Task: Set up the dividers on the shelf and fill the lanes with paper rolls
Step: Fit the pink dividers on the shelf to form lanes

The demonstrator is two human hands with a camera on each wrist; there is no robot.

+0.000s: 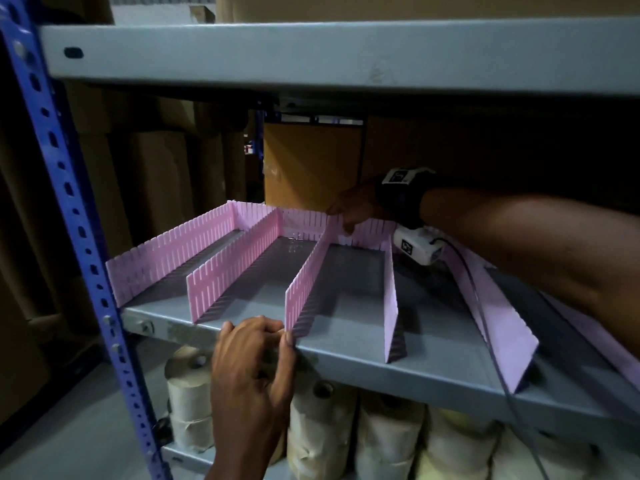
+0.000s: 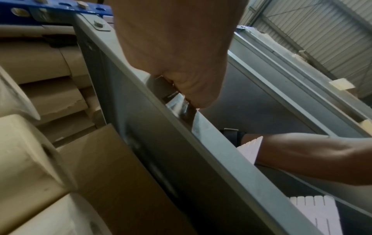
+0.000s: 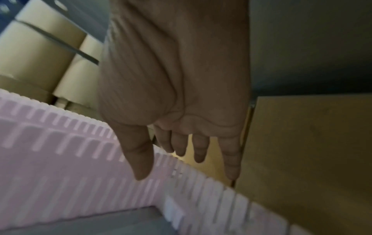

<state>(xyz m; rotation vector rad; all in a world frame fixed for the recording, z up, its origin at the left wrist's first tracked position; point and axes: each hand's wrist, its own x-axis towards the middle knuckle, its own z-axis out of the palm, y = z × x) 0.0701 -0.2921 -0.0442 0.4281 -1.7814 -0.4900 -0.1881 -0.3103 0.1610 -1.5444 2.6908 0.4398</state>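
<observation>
Several pink slotted dividers stand front to back on the grey shelf (image 1: 346, 355), joined to a pink back divider (image 1: 301, 223). My left hand (image 1: 282, 336) is at the shelf's front edge, thumb and fingers pinching the front end of the third divider (image 1: 308, 278). The left wrist view shows this hand (image 2: 187, 101) at the shelf lip (image 2: 161, 127). My right hand (image 1: 341, 220) reaches to the back, where that divider meets the back one. In the right wrist view its fingers (image 3: 199, 151) are straight over the back divider (image 3: 201, 190). Paper rolls (image 1: 322, 427) stand on the shelf below.
The upper shelf (image 1: 311, 57) hangs low over the lanes. A blue perforated upright (image 1: 69, 202) frames the left side. Behind the shelf stand a cardboard box (image 1: 311, 161) and brown rolls (image 1: 156, 185). A wrist-camera cable (image 1: 478, 306) trails across the right lanes.
</observation>
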